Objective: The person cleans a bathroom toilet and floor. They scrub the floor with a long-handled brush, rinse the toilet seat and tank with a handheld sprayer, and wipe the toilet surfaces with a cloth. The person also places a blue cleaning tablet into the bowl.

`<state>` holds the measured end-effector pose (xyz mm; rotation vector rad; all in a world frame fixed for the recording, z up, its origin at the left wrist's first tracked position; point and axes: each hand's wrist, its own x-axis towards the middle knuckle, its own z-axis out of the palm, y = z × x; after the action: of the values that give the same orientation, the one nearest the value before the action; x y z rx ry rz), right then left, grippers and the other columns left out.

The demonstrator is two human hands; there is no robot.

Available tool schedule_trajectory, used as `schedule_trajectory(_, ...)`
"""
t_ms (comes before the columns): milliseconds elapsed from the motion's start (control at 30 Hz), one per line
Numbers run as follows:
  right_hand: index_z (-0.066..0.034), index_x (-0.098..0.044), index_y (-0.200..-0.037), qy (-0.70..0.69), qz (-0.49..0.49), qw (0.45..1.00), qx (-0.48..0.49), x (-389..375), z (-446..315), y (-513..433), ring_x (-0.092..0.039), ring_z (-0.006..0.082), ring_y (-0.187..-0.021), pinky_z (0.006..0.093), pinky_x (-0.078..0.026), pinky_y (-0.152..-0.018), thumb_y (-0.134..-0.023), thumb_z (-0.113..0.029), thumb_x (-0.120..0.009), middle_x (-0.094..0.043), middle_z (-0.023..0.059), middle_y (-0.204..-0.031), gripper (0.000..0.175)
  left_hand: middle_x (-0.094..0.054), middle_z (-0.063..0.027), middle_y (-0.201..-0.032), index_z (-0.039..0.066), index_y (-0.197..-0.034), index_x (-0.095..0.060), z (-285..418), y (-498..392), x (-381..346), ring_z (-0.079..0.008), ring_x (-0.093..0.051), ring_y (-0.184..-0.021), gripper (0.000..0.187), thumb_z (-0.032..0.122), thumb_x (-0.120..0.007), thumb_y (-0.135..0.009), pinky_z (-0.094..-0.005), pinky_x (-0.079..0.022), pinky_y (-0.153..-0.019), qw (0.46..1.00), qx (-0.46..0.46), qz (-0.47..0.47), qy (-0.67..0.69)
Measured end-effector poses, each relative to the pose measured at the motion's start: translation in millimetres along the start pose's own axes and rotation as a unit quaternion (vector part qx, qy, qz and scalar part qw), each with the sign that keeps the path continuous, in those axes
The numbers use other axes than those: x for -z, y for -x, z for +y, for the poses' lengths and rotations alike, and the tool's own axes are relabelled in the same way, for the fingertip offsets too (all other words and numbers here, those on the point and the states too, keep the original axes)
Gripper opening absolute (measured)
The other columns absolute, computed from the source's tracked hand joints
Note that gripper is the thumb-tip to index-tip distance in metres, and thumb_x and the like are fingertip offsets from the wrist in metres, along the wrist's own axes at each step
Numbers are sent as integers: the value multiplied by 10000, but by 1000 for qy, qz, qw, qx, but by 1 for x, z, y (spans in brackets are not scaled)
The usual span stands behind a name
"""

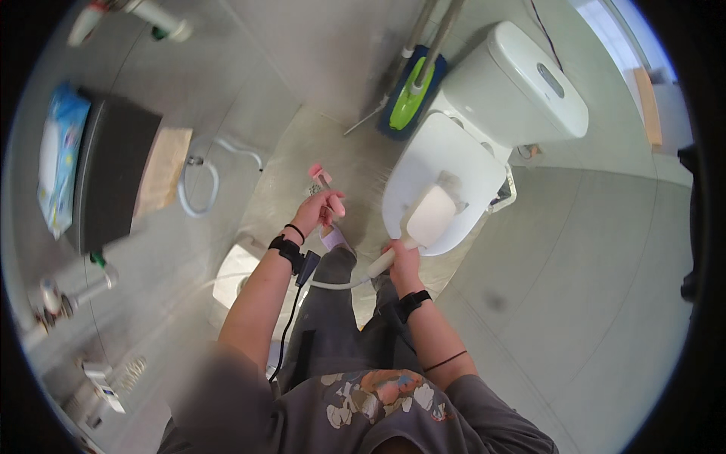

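Observation:
My right hand (404,260) is closed around the handle of a white shower head (429,215), which is held over the white toilet lid (454,136). A pale hose (340,285) runs from its handle towards the left, behind my left wrist. In my left hand (319,213) is the pink handle of a small brush (337,204); its pink head points away from me, above the floor near the drain. The lid lies down on the bowl, partly hidden by the shower head. What looks like water spray shows at the lid's left edge.
A flat mop (409,102) with a green and blue head leans beside the toilet tank (527,85). At left, a wipes pack (63,159) rests on a dark box (116,170) by the wall, near a grey hose (215,190). A white object (232,272) stands by my left forearm.

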<state>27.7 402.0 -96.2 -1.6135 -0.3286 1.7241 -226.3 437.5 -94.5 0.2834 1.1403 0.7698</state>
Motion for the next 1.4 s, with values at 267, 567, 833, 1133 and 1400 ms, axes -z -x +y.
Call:
schedule_trajectory(267, 6, -459, -937, -19, 11, 1000, -19, -18, 24, -26, -557, 202, -593, 327, -442, -555, -722, -24, -578, -529, 94, -724, 248, -538, 9, -632, 83, -909, -583, 64, -116, -50, -93, -479, -480, 136, 208, -544, -873, -248, -407, -451, 912, -186, 167, -326)
schedule_trajectory(567, -1, -485, -885, -15, 41, 999, -12, -19, 34, -62, -549, 179, -597, 318, -439, -574, -720, -50, -590, -538, 85, -710, 202, -600, -97, -545, -2, -737, -615, 97, -234, -79, -233, -621, -563, 375, 358, -559, -826, -336, -479, -565, 871, -165, 269, -377)
schedule_trajectory(833, 5, -482, -893, -45, 40, 997, -57, -8, 26, -63, -549, 179, -600, 318, -444, -576, -718, -19, -586, -539, 85, -712, 205, -571, -91, -509, -24, -585, -575, 118, -290, -70, -191, -569, -429, 478, 383, -540, -834, -320, -471, -446, 881, -104, 314, -340)
schedule_trajectory(1133, -4, -460, -942, -36, 31, 998, -47, -7, 21, -71, -551, 173, -614, 312, -446, -577, -722, -24, -591, -537, 75, -725, 257, -614, -90, -620, -6, -750, -591, 113, -312, -64, -165, -598, -506, 402, 385, -551, -833, -290, -516, -459, 880, -33, 362, -307)
schedule_trajectory(1400, -4, -491, -902, -41, 58, 996, -57, -12, 25, -76, -552, 171, -615, 311, -443, -580, -726, -38, -603, -545, 70, -711, 211, -617, -95, -622, -11, -736, -600, 117, -323, -45, -165, -608, -526, 470, 446, -549, -833, -278, -511, -477, 865, 2, 346, -362)
